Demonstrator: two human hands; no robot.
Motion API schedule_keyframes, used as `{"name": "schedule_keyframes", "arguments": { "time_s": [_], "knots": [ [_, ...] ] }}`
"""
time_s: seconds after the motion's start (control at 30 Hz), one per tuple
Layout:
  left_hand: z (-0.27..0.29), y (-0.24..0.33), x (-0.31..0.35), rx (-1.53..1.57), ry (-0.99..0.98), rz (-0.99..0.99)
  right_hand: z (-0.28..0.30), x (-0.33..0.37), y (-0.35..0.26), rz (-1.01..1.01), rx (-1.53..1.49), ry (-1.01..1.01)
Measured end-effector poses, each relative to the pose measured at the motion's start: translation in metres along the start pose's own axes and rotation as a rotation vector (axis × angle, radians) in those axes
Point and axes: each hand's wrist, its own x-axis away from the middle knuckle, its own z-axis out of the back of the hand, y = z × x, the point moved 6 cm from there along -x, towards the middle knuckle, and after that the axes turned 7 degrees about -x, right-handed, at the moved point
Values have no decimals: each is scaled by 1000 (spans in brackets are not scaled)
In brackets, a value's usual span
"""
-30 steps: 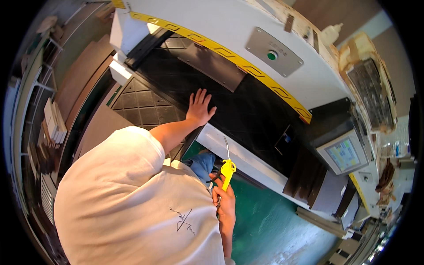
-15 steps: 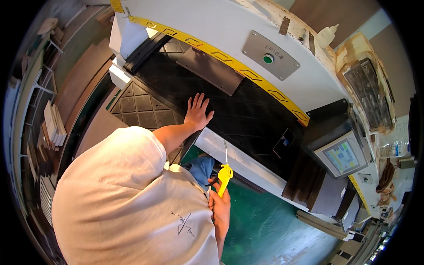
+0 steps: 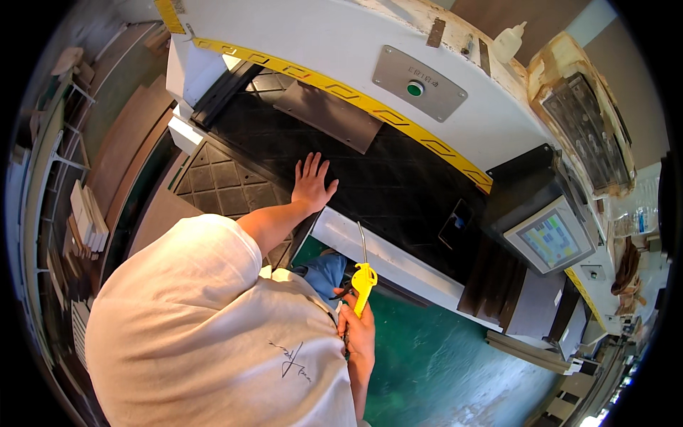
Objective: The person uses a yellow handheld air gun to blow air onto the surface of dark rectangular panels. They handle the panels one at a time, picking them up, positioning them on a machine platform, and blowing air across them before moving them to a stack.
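My left hand (image 3: 311, 185) lies with its fingers stretched out on the black machine bed (image 3: 384, 188), close to its near edge. Nothing is held in it. Lower down, beside my body, my right hand (image 3: 357, 329) is closed round the handle of a yellow air blow gun (image 3: 364, 281). The gun's thin metal nozzle points up toward the white front rail (image 3: 398, 248) of the bed. Some of the right fingers are hidden behind the handle.
A brown board strip (image 3: 331, 116) lies at the far side of the bed, under a yellow-edged white machine beam (image 3: 306, 35). A green push button (image 3: 415, 88) sits on a metal plate. To the right stand a touchscreen panel (image 3: 549, 238) and dark board strips (image 3: 491, 295).
The surroundings have shifted slightly leftward in the picture. My left hand stays spread on the bed, and the right still grips the blow gun, with little movement.
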Motion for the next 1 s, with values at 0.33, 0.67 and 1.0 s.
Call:
{"name": "schedule_keyframes", "arguments": {
  "time_s": [0.33, 0.67, 1.0],
  "knots": [
    [1, 1, -1, -16, 12, -7, 10, -2, 6, -21, 22, -52],
    [2, 1, 0, -23, 34, -16, 13, 1, 1, -6, 55, -82],
    [2, 1, 0, -31, 31, -18, 45, -2, 6, -41, -89, -11]
  ]
}}
